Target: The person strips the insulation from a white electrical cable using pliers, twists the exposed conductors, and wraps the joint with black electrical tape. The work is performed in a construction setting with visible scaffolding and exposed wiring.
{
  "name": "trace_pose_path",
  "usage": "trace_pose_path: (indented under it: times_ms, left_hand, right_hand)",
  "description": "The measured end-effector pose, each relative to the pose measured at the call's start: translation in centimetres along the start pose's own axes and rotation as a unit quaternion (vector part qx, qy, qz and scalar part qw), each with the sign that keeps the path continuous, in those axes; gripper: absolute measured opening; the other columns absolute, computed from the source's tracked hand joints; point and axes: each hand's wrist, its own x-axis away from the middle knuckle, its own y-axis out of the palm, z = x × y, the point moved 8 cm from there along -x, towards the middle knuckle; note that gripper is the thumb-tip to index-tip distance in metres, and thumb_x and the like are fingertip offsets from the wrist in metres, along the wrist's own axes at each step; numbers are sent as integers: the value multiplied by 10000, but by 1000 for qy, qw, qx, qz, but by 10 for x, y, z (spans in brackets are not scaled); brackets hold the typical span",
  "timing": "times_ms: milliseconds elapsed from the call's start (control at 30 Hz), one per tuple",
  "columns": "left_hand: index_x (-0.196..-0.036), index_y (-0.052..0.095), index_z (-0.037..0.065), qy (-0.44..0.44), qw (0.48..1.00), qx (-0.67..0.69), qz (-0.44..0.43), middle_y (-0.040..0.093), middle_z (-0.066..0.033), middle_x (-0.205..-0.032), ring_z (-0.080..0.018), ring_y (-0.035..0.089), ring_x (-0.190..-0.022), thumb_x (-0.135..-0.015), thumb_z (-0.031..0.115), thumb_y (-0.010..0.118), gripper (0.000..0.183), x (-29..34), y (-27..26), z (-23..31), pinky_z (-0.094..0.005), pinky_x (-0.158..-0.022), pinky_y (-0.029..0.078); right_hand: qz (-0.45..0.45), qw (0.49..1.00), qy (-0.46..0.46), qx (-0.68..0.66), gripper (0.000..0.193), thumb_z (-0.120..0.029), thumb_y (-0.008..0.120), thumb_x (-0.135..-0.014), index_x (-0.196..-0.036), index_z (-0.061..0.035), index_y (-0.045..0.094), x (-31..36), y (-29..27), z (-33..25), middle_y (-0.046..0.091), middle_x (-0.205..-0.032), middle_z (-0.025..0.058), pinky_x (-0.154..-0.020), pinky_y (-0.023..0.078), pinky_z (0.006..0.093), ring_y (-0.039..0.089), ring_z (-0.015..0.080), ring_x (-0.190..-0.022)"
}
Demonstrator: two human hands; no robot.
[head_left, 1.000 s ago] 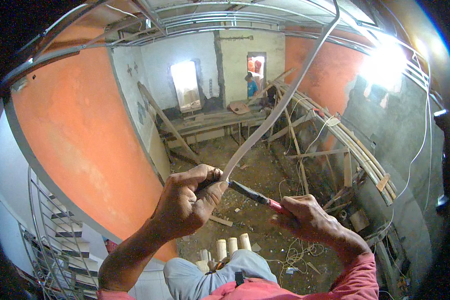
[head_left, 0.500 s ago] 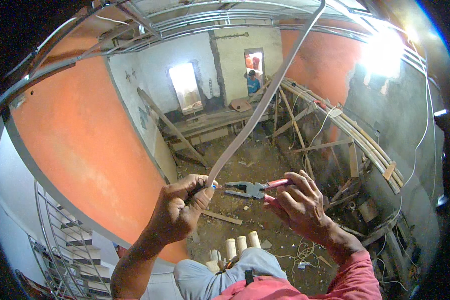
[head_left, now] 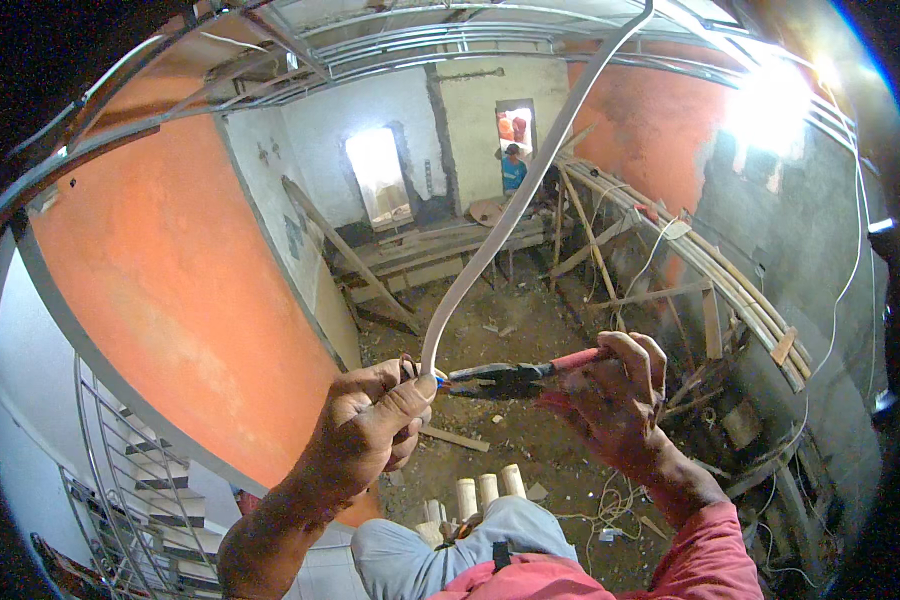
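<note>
Hands at chest height above a rubble-strewn floor (head_left: 530, 330). Left hand (head_left: 375, 420), fist closed, pinches the lower end of a flat white cable (head_left: 500, 235) that curves up to the ceiling frame (head_left: 390, 40). Right hand (head_left: 615, 400), fingers curled, grips red-handled pliers (head_left: 515, 375), their nose pointing at the cable end beside the left thumb.

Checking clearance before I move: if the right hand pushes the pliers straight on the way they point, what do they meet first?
The cable end pinched in the left hand; the pliers in the right hand point at it, tips nearly there, though depth is unclear.
</note>
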Motion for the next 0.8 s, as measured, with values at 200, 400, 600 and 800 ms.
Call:
trace_pose_path:
  times_ms: [200,400,600,800]
  left_hand:
    - [-898,561,82,9,1000,16,11,462,44,-646,-26,382,-443,-995,294,618,240,6,5,2,-216,-395,283]
    - [-885,563,96,7,1000,22,10,458,58,-650,-15,384,-481,-997,290,620,231,6,7,-1,-202,-415,282]
    - [-905,589,94,18,1000,15,14,458,68,-654,-14,386,-497,-995,294,628,223,8,7,-1,-199,-423,281]
    - [-896,589,89,38,999,11,7,464,64,-646,-17,390,-482,-991,303,632,238,10,6,2,-204,-419,285]
  right_hand:
    - [7,1000,-3,4,336,-335,842,-665,-826,-120,641,0,-6,-1,597,-854,41,-911,429,516,575,317,-1041]
    - [6,1000,-17,3,320,-330,833,-654,-806,-118,648,-2,-11,-2,584,-850,35,-891,420,502,570,314,-1047]
    - [16,1000,-20,-17,299,-317,829,-678,-792,-108,648,-1,-14,-6,585,-855,47,-975,400,570,571,323,-1051]
    - [-4,1000,-12,4,282,-296,820,-719,-832,-100,652,-4,-13,-4,586,-851,61,-1056,350,624,573,333,-1059]
